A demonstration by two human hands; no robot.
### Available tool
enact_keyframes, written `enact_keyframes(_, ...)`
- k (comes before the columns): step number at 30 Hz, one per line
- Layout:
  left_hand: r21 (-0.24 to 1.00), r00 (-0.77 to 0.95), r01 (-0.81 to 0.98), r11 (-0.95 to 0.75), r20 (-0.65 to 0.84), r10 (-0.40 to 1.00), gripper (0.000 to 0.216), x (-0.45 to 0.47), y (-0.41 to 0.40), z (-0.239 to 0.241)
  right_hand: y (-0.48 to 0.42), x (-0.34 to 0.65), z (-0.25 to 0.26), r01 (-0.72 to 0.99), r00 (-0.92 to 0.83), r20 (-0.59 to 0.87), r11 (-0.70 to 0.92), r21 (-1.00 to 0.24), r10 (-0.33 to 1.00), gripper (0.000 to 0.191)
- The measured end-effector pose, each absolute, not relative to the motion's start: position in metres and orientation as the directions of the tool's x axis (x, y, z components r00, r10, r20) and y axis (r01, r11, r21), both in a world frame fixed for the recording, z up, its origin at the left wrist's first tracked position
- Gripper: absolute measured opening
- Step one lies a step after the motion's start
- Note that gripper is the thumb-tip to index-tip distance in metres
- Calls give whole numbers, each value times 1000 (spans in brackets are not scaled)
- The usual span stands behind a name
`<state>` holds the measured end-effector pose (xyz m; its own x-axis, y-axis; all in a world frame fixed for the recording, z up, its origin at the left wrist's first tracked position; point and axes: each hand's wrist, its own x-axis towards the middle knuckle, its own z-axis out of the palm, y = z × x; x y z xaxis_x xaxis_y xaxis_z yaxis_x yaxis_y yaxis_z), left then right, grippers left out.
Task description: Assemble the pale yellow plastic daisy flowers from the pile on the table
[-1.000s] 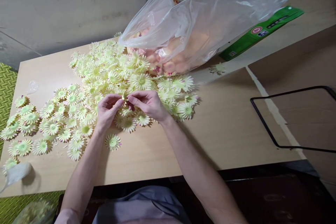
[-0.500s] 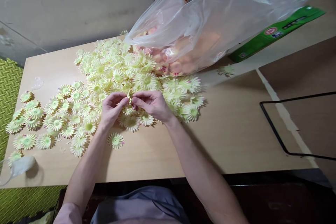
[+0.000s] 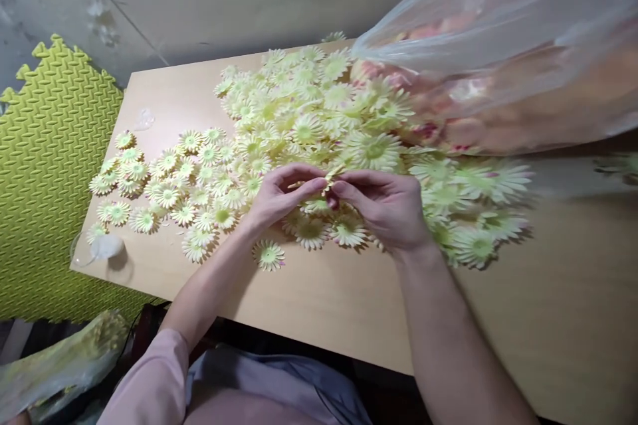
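Note:
Between my two hands is a small pale-yellow artificial flower point(image 3: 329, 178), seen edge-on and partly covered by the fingers. My left hand point(image 3: 286, 194) pinches it from the left with thumb and forefinger. From the right, the thumb and forefinger of my right hand point(image 3: 386, 202) close on the same flower. Both hands are just above a heap of pale yellow-green artificial flower heads point(image 3: 304, 129), some with pink-tipped petals. One single flower head point(image 3: 268, 255) lies on the table near my left wrist.
A clear plastic bag point(image 3: 498, 80) of pink and peach pieces leans over the heap at the back right. Smaller flower clusters point(image 3: 167, 196) spread leftward on the wooden table point(image 3: 319, 299). A whitish cup-like object point(image 3: 107, 247) lies near the left corner, beside green foam mats point(image 3: 54, 179).
The view has swung left, so the table and hands appear further right and more green mat shows. Both hands keep their pinch on the flower, with little movement between them.

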<state>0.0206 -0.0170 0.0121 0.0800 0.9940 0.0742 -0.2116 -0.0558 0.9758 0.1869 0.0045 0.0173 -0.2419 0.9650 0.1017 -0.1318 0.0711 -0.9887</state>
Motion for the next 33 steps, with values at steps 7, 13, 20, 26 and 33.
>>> enact_keyframes(7, 977, 128, -212, -35, 64, 990, 35, 20, -22, 13, 3, 185, 9, -129, -145, 156, 138, -982, 977, 23)
enact_keyframes(13, 985, 66, -128, -118, 127, 990, 32, 23, -25, 6, 0, 183, 12, -65, -125, 176, 169, -983, 976, 24)
enact_keyframes(20, 974, -213, -16, -226, 218, 952, 16, 20, -19, 1, 3, 182, 12, -109, -124, 169, 156, -982, 978, 32)
enact_keyframes(26, 951, -487, 55, -303, 291, 823, 16, -6, -29, 24, 26, 190, 14, -259, 296, 190, 270, -927, 936, 38)
enact_keyframes(33, 972, -538, 138, -189, 234, 810, 25, -2, -66, 29, 11, 179, 21, -175, 149, 255, 279, -944, 955, 26)
